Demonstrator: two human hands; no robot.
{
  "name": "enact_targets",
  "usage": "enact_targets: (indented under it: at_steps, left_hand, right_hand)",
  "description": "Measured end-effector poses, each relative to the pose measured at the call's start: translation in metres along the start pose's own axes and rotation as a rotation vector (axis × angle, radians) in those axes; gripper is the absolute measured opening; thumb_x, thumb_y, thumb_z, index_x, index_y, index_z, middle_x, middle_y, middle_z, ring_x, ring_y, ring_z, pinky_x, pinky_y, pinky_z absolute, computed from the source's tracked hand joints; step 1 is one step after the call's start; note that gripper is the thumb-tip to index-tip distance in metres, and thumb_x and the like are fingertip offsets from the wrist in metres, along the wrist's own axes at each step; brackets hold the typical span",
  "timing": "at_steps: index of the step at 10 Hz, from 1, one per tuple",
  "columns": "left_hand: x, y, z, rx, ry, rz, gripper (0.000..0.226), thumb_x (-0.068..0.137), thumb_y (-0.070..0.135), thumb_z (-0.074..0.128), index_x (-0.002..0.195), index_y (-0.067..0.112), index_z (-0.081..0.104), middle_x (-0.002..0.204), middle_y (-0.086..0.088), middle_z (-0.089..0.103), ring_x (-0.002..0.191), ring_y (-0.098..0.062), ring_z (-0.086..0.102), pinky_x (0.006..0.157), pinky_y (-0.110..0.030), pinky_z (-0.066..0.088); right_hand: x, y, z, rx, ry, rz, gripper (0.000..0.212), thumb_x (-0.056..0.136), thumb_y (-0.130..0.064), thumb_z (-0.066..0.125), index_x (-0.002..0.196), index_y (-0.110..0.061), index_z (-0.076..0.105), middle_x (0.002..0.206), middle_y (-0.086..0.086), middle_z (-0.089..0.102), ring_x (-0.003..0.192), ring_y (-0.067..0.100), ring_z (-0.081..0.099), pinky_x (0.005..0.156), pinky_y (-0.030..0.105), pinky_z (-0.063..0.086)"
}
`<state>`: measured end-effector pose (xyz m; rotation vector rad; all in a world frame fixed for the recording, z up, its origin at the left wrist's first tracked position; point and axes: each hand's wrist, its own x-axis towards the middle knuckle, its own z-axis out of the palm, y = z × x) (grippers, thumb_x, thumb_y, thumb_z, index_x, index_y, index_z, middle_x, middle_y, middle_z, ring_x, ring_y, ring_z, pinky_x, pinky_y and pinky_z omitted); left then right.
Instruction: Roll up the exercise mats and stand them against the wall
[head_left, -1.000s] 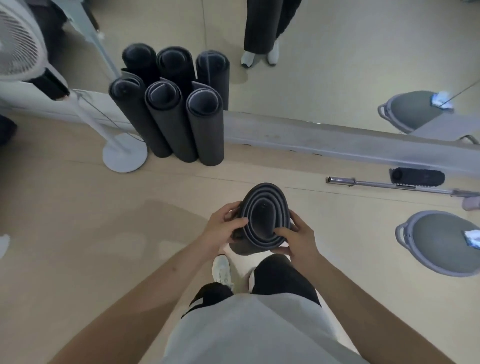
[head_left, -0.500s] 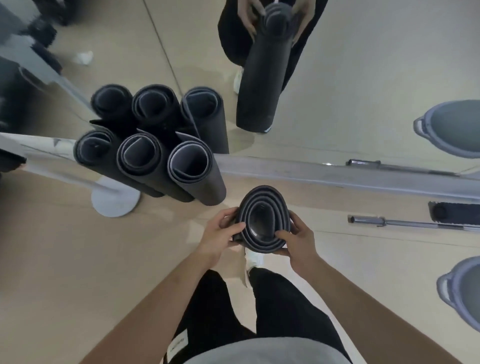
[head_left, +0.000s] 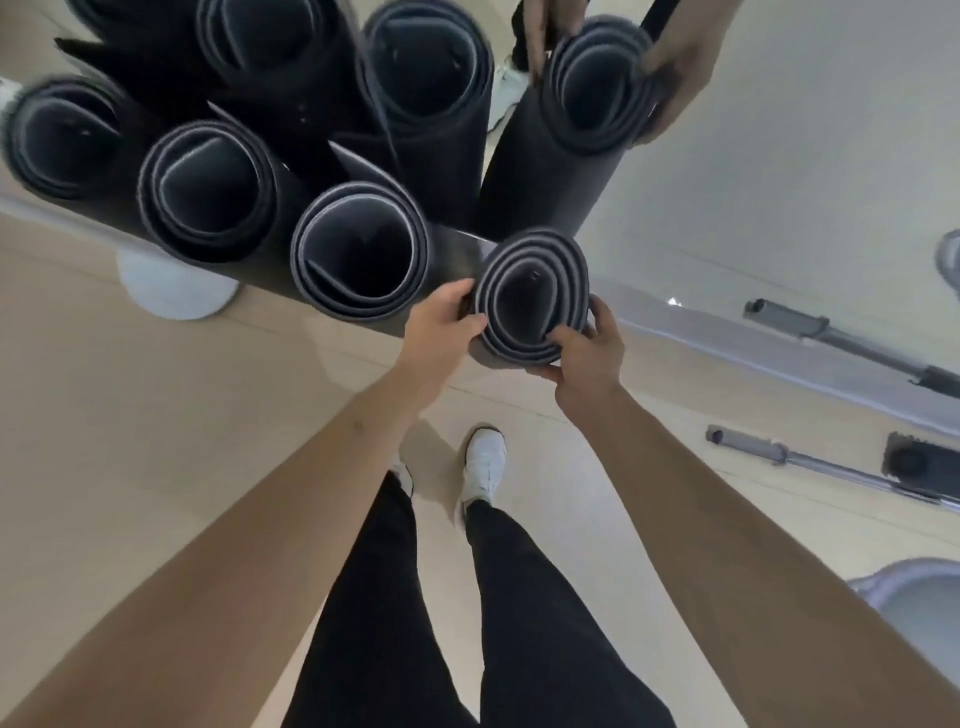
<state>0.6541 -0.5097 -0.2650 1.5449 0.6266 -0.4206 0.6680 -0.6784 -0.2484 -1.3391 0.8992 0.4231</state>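
The left hand (head_left: 441, 322) and right hand (head_left: 587, 353) both grasp the mat (head_left: 532, 260) at its top end, holding it upright, just beside three rolls (head_left: 363, 200) standing against the mirror (head_left: 779, 156).

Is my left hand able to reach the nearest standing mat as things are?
Likely yes: the nearest standing mat sits right beside the left hand with nothing between them. But that hand grips the carried mat along with the right hand, so it must let go first.
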Motion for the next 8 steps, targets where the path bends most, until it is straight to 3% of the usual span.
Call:
enact_targets:
  at_steps: [1, 2, 3, 4, 5, 6, 7, 8]
  left_hand:
    - [0.022, -0.014, -0.003, 0.081, -0.046, -0.005, 0.056, 0.093, -0.003, 0.059, 0.145, 0.018, 0.057, 0.115, 0.0, 0.071, 0.099, -0.008, 0.07, 0.093, -0.027, 0.055]
    - [0.032, -0.027, -0.009, 0.133, -0.016, -0.022, 0.083, 0.093, 0.002, 0.066, 0.163, 0.029, 0.031, 0.159, 0.005, 0.047, 0.147, -0.019, 0.044, 0.123, -0.042, 0.038]
    - [0.032, -0.026, -0.013, 0.231, 0.091, -0.001, 0.081, 0.096, -0.001, 0.063, 0.163, 0.028, 0.03, 0.162, 0.009, 0.043, 0.149, -0.01, 0.04, 0.124, -0.031, 0.034]
    - [0.026, -0.03, -0.01, 0.261, 0.161, 0.027, 0.072, 0.093, 0.007, 0.068, 0.158, 0.024, 0.042, 0.153, 0.007, 0.056, 0.142, -0.01, 0.051, 0.122, -0.038, 0.039]
    - [0.017, -0.042, -0.01, 0.244, 0.167, 0.033, 0.067, 0.086, 0.018, 0.065, 0.148, 0.036, 0.048, 0.141, 0.009, 0.065, 0.135, -0.016, 0.059, 0.113, -0.05, 0.049]
    - [0.001, -0.034, -0.009, 0.234, 0.167, 0.067, 0.051, 0.089, 0.016, 0.065, 0.131, 0.043, 0.062, 0.121, 0.012, 0.073, 0.117, -0.021, 0.069, 0.098, -0.054, 0.058]
    - [-0.012, -0.024, -0.009, 0.217, 0.146, 0.031, 0.054, 0.091, 0.007, 0.065, 0.124, 0.05, 0.063, 0.114, 0.013, 0.075, 0.11, -0.018, 0.07, 0.097, -0.047, 0.06]
    - [-0.022, -0.024, -0.015, 0.18, 0.073, -0.108, 0.052, 0.094, 0.008, 0.064, 0.141, 0.028, 0.061, 0.12, 0.003, 0.074, 0.1, -0.02, 0.07, 0.089, -0.038, 0.057]
  right_hand:
    - [0.032, 0.011, 0.012, 0.009, -0.044, 0.064, 0.054, 0.093, 0.01, 0.058, 0.127, -0.031, 0.052, 0.126, 0.011, 0.066, 0.105, 0.036, 0.07, 0.061, 0.044, 0.063]
    - [0.053, 0.016, 0.014, -0.074, -0.128, 0.145, 0.058, 0.097, -0.019, 0.074, 0.145, -0.022, 0.042, 0.12, 0.01, 0.067, 0.103, 0.038, 0.073, 0.076, 0.053, 0.065]
    - [0.062, 0.012, 0.011, -0.236, -0.117, 0.166, 0.062, 0.094, -0.041, 0.075, 0.144, -0.016, 0.048, 0.123, 0.005, 0.066, 0.099, 0.031, 0.073, 0.08, 0.052, 0.065]
    - [0.066, 0.008, 0.0, -0.278, -0.08, 0.183, 0.06, 0.092, -0.051, 0.074, 0.138, -0.016, 0.056, 0.126, 0.005, 0.065, 0.102, 0.032, 0.07, 0.075, 0.048, 0.066]
    - [0.067, 0.002, -0.005, -0.274, -0.084, 0.184, 0.057, 0.093, -0.043, 0.075, 0.139, -0.014, 0.057, 0.124, 0.006, 0.067, 0.101, 0.034, 0.073, 0.077, 0.048, 0.066]
    - [0.062, -0.006, -0.006, -0.302, -0.076, 0.174, 0.051, 0.096, -0.031, 0.074, 0.14, -0.012, 0.056, 0.12, 0.009, 0.069, 0.098, 0.033, 0.073, 0.077, 0.046, 0.066]
    - [0.052, -0.015, -0.008, -0.329, -0.105, 0.183, 0.052, 0.096, -0.027, 0.073, 0.143, -0.012, 0.055, 0.111, 0.003, 0.067, 0.098, 0.031, 0.072, 0.074, 0.043, 0.066]
    - [0.036, -0.016, -0.019, -0.334, -0.096, 0.201, 0.04, 0.096, -0.024, 0.073, 0.132, -0.012, 0.062, 0.107, 0.004, 0.066, 0.096, 0.032, 0.071, 0.069, 0.042, 0.065]
